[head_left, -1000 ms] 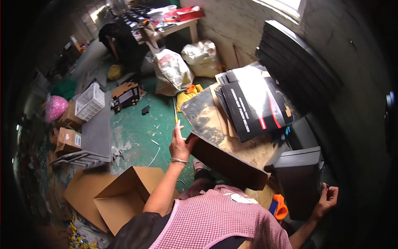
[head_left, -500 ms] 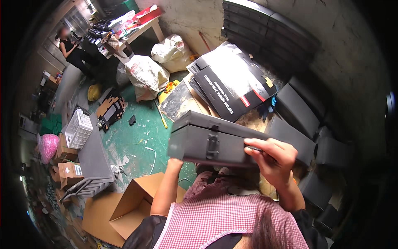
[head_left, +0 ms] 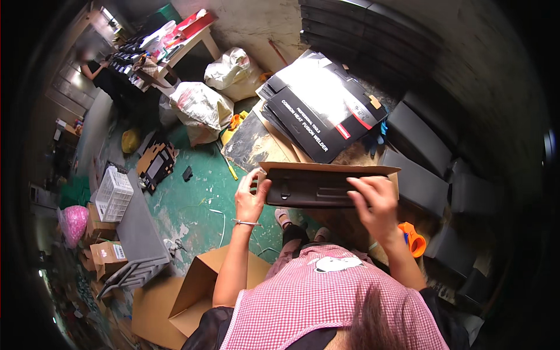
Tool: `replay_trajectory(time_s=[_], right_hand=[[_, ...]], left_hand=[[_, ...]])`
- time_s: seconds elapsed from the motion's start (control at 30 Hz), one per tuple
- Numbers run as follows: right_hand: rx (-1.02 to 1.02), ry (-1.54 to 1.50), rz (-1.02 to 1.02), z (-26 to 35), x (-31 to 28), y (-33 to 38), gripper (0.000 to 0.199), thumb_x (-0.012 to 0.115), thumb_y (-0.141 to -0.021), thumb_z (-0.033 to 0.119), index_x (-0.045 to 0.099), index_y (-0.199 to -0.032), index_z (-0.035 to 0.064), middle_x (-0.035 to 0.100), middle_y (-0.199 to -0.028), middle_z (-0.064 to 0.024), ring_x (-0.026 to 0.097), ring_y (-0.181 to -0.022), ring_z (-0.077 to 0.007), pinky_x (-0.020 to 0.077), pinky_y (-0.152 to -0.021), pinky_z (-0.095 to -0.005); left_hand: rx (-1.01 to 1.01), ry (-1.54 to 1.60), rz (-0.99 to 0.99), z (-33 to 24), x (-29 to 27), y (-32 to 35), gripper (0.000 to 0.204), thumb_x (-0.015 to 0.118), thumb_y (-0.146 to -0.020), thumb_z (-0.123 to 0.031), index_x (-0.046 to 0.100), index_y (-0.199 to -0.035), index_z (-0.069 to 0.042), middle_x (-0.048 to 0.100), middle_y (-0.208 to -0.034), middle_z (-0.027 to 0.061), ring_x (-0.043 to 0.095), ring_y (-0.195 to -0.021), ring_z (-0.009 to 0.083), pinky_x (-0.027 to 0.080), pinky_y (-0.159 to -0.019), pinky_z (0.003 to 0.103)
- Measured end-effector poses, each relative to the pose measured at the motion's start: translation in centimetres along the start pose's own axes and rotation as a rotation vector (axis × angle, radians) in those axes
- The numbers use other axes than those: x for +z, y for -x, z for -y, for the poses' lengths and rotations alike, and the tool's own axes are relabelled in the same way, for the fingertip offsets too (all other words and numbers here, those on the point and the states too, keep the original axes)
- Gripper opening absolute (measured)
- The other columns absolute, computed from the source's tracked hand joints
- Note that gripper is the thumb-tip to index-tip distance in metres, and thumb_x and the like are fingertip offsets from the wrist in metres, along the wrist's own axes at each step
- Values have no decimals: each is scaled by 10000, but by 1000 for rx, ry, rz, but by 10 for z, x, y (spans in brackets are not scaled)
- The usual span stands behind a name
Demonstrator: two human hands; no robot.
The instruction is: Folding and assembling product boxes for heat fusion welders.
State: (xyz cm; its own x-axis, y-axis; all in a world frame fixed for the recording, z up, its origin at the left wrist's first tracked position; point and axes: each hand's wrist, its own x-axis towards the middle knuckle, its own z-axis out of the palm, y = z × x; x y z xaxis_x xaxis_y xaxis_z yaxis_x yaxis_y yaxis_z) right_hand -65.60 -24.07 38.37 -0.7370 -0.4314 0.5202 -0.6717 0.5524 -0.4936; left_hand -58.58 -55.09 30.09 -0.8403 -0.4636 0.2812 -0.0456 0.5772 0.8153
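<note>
Dark, flat, rectangular hard case point(head_left: 309, 181) between the hands has just turned, now showing a recessed side; handling seems under way. Left hand point(head_left: 251, 195) pinches its left end; right hand point(head_left: 376, 204) curls over its right, grip unclear.

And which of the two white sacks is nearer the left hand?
The front sack, farther from the wall and closer to the left hand; the other sack stands behind it, nearer the wall.
</note>
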Motion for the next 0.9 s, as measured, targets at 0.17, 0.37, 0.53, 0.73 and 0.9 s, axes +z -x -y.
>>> replay_trajectory(time_s=[0.17, 0.37, 0.53, 0.73, 0.9], right_hand=[[485, 137, -287, -43, -34, 70, 431, 695, -911, 51, 610, -1334, 42, 624, -1201, -136, 603, -1084, -276, 474, -947, -374], [825, -262, -330, -87, 16, 118, 622, 748, -925, 230, 495, -1464, 51, 562, -1328, -127, 584, -1156, -239, 462, -979, -361], [460, 189, -182, -38, 16, 99, 645, 707, -904, 347, 519, -1412, -4, 507, -1420, -182, 450, -1334, -361, 322, -1122, -451], [238, 449, 136, -44, 13, 101, 662, 751, -859, 372, 557, -1369, -2, 514, -1439, -183, 453, -1344, -360, 323, -1123, -480], [59, -74, 59, -9, -33, 55, 320, 777, -846, 226, 708, -1074, 13, 703, -1047, -137, 672, -991, -320, 541, -869, -406]], left_hand=[[-343, 411, 129, 2, 10, 12, 992, 868, -813, -175, 259, -1594, -124, 631, -1171, 128, 654, -991, 203, 561, -855, 330], [-376, 339, 25, 43, 24, 39, 917, 871, -801, -157, 342, -1548, -105, 595, -1173, 115, 637, -968, 206, 555, -806, 314], [-59, 79, -77, -9, 15, -8, 776, 739, -885, -555, 505, -1457, -85, 577, -1157, 100, 481, -710, 160, 458, -705, 310], [-656, 446, 293, -47, 14, -33, 707, 583, -992, -515, 328, -1562, -185, 498, -1422, 150, 699, -907, 263, 567, -860, 379], [120, -57, 365, -11, -14, 32, 486, 650, -917, -239, 565, -1390, -166, 462, -1521, 140, 368, -1446, 376, 304, -1167, 534]])
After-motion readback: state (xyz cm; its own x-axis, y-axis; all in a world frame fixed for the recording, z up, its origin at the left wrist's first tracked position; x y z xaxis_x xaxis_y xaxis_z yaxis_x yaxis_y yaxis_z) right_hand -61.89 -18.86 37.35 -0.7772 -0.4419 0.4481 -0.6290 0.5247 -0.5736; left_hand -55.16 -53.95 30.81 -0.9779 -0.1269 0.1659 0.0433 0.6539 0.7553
